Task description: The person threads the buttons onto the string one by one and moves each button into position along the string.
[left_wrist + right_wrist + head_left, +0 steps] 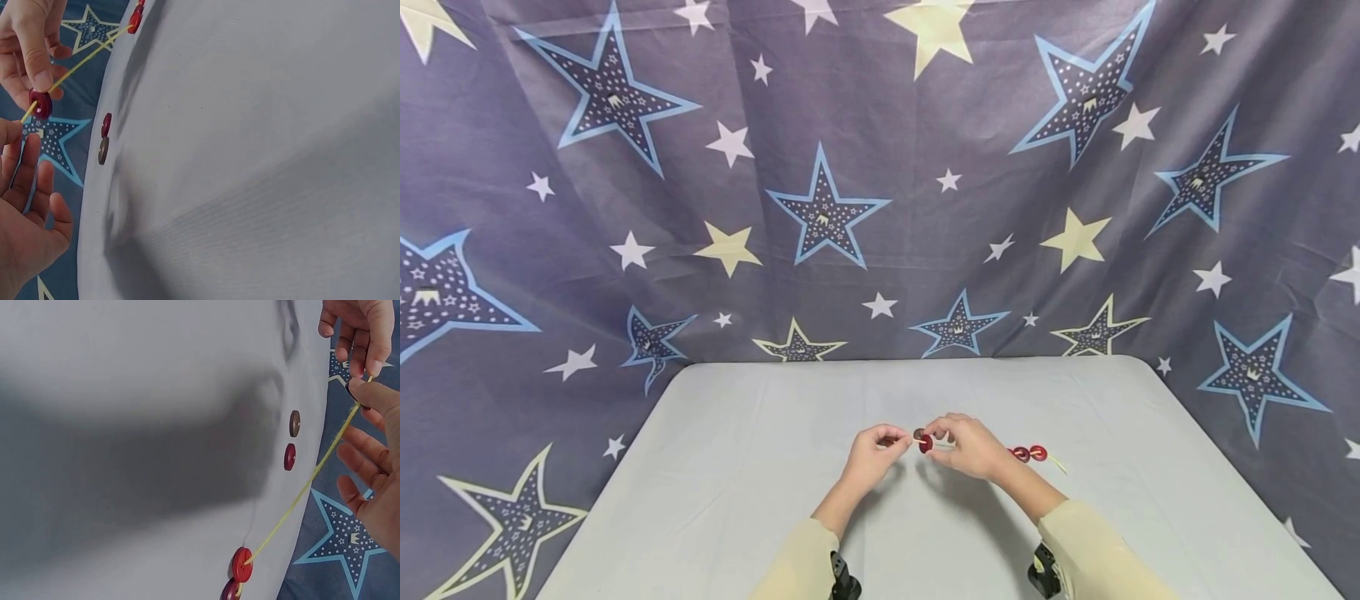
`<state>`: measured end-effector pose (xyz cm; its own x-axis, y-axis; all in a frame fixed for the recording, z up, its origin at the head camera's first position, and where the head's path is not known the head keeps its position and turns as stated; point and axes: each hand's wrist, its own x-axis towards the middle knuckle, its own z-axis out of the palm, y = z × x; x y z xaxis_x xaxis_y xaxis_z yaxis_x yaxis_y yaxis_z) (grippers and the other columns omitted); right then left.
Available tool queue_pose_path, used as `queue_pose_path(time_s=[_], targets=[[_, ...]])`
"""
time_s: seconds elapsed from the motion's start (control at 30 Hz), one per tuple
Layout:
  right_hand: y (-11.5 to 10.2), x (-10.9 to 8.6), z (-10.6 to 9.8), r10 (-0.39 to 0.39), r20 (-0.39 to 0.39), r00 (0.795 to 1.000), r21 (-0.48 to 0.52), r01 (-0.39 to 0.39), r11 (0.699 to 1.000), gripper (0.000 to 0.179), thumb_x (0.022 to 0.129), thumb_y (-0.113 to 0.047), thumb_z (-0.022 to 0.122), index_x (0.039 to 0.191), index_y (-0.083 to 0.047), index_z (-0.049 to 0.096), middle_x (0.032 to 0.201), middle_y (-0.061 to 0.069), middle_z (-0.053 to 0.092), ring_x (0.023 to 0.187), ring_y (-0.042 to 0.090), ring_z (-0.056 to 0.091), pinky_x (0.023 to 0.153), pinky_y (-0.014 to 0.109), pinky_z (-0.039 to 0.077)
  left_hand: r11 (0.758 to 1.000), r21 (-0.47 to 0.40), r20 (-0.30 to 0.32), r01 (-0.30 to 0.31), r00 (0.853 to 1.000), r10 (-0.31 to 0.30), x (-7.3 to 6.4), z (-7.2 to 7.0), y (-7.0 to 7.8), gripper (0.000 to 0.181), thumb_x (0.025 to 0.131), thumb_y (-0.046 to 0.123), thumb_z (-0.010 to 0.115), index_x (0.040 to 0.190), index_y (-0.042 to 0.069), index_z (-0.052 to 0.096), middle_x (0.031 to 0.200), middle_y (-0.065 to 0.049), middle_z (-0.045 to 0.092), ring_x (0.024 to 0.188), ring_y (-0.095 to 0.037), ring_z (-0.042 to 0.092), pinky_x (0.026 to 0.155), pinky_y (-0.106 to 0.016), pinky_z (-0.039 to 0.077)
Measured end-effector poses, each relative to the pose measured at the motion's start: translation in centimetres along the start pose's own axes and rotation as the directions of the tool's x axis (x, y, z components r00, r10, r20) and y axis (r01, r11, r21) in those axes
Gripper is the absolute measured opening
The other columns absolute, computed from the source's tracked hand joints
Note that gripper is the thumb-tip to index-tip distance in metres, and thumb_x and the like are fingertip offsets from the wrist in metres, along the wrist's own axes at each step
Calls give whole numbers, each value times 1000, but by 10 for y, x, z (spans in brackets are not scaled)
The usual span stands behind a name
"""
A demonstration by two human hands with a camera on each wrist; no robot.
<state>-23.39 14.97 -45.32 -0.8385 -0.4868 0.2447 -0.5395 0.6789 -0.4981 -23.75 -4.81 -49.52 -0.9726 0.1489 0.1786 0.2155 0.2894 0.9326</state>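
My left hand (874, 457) pinches the short end of a yellow string (81, 65) between thumb and fingertips. Facing it, my right hand (966, 446) pinches a dark red button (40, 104), through which the string passes. From the right hand the string slants down to a red button (242, 564) and a darker red one (230, 589), both threaded on it and lying on the table. Beyond the hands, a loose brown button (294, 424) and a loose dark red button (289, 457) lie close together. Both hands are held above the tabletop.
The table (715, 500) has a pale grey cover with rounded far corners. A star-patterned cloth (865, 108) hangs behind and beside it. A free string tail (1057, 463) trails past the threaded buttons on the right.
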Motion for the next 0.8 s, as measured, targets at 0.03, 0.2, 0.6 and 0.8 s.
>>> queue_pose_path(time_s=[0.03,0.2,0.6,0.8], targets=[[0,0,0,5,0,1000,0,-5,1000,23,79,-18,72,100,-11,67,90,6,65,83,25,60,71,25,46,1000,-1,-3,-2,1000,2,0,0,0,16,84,22,69,87,6,70,85,-7,68,78,-10,55,68,-21,44],[2,-1,-1,26,2,1000,3,-26,1000,22,79,-18,72,99,-13,67,89,6,64,83,24,59,70,25,45,1000,-3,-16,-10,1000,10,2,0,-1,17,84,22,69,88,5,70,85,-8,68,78,-9,55,69,-21,44],[11,-3,0,29,-6,1000,-13,-29,999,21,79,-18,72,99,-12,67,88,5,64,80,21,58,69,24,45,1000,-2,-11,19,1000,-19,0,-2,0,16,85,23,68,88,8,70,84,-3,66,77,-8,54,68,-22,45],[15,-5,-1,34,-6,999,-28,-34,999,22,79,-18,72,99,-11,67,89,6,64,79,21,58,68,24,45,1000,-8,-20,11,1000,-11,1,-1,-3,17,84,22,69,88,6,70,83,-6,66,76,-8,53,67,-21,44]])
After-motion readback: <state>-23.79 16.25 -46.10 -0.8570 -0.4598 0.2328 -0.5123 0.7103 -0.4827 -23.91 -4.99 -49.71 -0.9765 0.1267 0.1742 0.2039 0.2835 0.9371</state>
